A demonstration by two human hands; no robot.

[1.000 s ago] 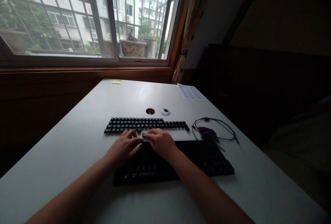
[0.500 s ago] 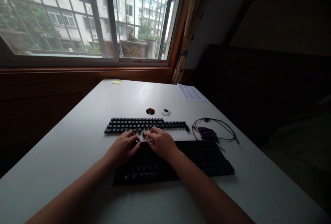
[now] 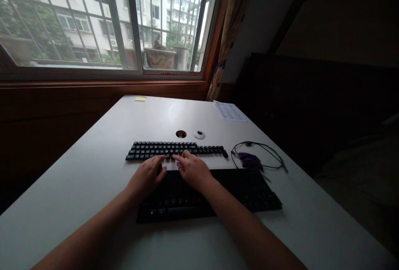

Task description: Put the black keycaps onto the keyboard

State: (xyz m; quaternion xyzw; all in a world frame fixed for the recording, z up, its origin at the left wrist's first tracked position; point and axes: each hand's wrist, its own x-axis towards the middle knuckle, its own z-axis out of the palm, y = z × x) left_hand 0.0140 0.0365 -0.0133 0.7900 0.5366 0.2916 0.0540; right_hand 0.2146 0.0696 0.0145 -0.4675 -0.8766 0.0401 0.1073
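Note:
A black keyboard (image 3: 249, 184) lies on the white table in front of me, its upper middle under my hands and its left part shaded. Beyond it, loose black keycaps (image 3: 149, 152) stand in several close rows. My left hand (image 3: 149, 173) reaches over the keyboard's left part, its index finger stretched to the nearest row and its thumb apart. My right hand (image 3: 195, 171), with a ring on one finger, points a stretched fingertip at a small dark keycap (image 3: 172, 157) at that row's end. Both hands look open; the exact fingertip contact is too small to tell.
A coiled black cable (image 3: 274, 150) and a dark purple cloth-like item (image 3: 249, 160) lie right of the keycaps. Behind are a cable hole (image 3: 181, 134), its round cover (image 3: 199, 135), a printed sheet (image 3: 230, 112) and yellow sticky notes (image 3: 140, 99). A barred window (image 3: 102, 20) faces the table.
The right fingertip and the small keycap beside it have moved slightly away from me, up to the end of the nearest row. My left index finger has stretched forward to that row.

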